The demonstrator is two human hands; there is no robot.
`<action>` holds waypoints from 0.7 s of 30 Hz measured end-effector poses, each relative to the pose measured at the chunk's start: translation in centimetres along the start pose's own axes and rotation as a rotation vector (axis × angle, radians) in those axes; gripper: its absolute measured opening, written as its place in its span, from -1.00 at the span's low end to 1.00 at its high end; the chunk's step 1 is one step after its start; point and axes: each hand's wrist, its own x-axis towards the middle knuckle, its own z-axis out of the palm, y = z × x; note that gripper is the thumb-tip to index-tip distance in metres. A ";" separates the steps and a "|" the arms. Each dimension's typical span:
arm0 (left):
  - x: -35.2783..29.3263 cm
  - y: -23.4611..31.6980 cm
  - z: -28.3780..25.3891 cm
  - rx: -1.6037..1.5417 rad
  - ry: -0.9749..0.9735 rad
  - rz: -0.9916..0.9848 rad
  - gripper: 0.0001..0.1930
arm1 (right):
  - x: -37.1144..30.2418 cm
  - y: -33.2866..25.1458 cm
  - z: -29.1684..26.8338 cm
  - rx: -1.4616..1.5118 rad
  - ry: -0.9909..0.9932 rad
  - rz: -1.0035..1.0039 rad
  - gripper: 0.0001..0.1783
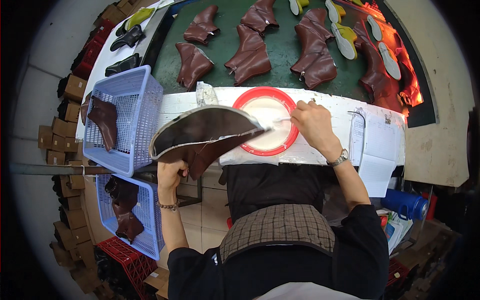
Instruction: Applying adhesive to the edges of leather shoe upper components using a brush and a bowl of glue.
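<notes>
While the left hand (171, 173) is grasping a brown boot (201, 159) at the left of a red-rimmed basin (265, 91), the right hand (315, 126) is pinching a thin, blurred tool (285, 119); further boots (248, 56) are lying on the far green surface (281, 66).

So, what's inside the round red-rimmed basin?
Off-white contents show, hiding the bottom of the basin; the glossy brown boot covers part of its left side.

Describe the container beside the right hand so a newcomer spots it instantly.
Start at the green work surface, then drop to the white tabletop along its near edge. There, left of the right hand, sits a round tub of whitish contents. Its thick bright red rim sets it apart from the brown boots beyond and blue baskets at left.
</notes>
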 end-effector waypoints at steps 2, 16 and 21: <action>0.2 0.0 -0.2 -0.001 -0.018 -0.014 -0.70 | -0.6 1.1 0.0 0.036 -0.018 0.042 -0.88; 1.2 1.6 2.3 -0.151 -0.167 -0.161 -0.72 | 4.1 -2.3 -5.5 0.818 0.322 -0.192 -0.78; 3.0 0.0 -3.0 -0.334 -0.362 -0.062 -0.66 | 0.7 -1.4 -4.9 0.769 0.283 -0.107 -0.76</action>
